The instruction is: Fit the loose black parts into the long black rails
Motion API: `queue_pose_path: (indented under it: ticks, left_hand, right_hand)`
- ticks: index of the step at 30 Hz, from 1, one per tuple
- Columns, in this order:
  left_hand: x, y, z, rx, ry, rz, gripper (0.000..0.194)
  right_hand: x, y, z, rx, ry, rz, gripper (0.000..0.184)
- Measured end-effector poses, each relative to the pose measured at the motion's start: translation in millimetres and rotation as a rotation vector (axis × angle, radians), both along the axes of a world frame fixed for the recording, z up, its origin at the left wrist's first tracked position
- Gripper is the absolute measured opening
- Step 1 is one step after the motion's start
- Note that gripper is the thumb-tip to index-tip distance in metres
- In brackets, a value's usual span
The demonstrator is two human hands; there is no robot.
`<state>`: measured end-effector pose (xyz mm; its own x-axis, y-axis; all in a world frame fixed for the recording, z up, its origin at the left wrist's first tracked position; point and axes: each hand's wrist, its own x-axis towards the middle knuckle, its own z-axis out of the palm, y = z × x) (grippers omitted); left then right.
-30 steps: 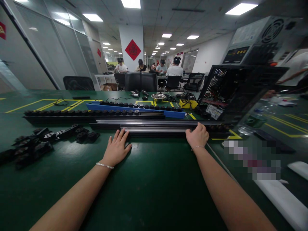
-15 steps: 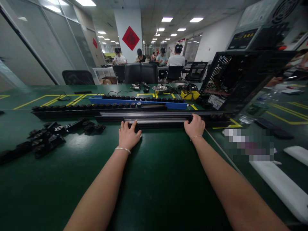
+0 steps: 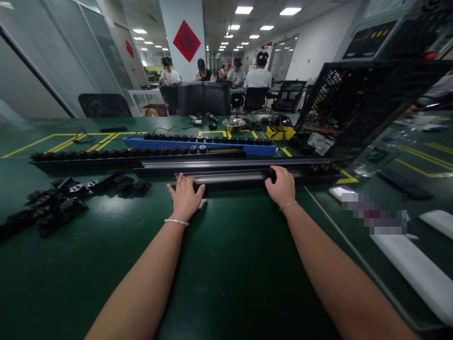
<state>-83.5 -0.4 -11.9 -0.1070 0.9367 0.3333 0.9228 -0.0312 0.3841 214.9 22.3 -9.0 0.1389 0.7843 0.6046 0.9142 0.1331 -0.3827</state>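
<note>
A long black rail point(image 3: 230, 183) with a silvery channel lies across the green table in front of me. My left hand point(image 3: 187, 197) rests at its left end, fingers spread and touching its edge. With my right hand point(image 3: 283, 185) I grip a small black part point(image 3: 271, 174) at the channel; the fingers cover much of it. More small black parts point(image 3: 320, 168) sit at the rail's right end. Just behind lies another black rail point(image 3: 205, 164). Farther left, a third rail point(image 3: 81, 162) carries a row of similar parts.
Loose black parts point(image 3: 71, 200) are heaped on the left. A blue rail point(image 3: 247, 148), metal bowl point(image 3: 233, 123) and yellow bin point(image 3: 281, 132) stand farther back. An open computer case point(image 3: 354, 108), a clear bottle point(image 3: 375, 158) and white bars point(image 3: 414, 269) are on the right.
My right hand has shifted a little left along the rail with the small black part. The fingers of my left hand have spread wider. The view has tilted slightly down.
</note>
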Motion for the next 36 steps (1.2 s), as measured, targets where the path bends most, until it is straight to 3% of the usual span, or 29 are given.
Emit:
queue_pose_path:
  ticks: [6, 15, 26, 36]
  left_hand:
    - [-1, -3, 0.2, 0.009, 0.005, 0.007, 0.027]
    - [-4, -11, 1.4, 0.004, -0.008, 0.015, 0.024]
    - [-22, -18, 4.2, -0.011, -0.050, 0.087, 0.016]
    - [-43, -31, 8.8, -0.032, -0.043, 0.100, 0.018]
  right_hand:
    - [-21, -5, 0.9, -0.024, -0.011, 0.124, 0.047]
    - [-29, -8, -0.3, -0.082, 0.033, 0.019, 0.047]
    - [-42, -19, 6.1, -0.126, 0.030, 0.197, 0.042]
    - [-57, -33, 7.7, -0.156, -0.035, 0.274, 0.045]
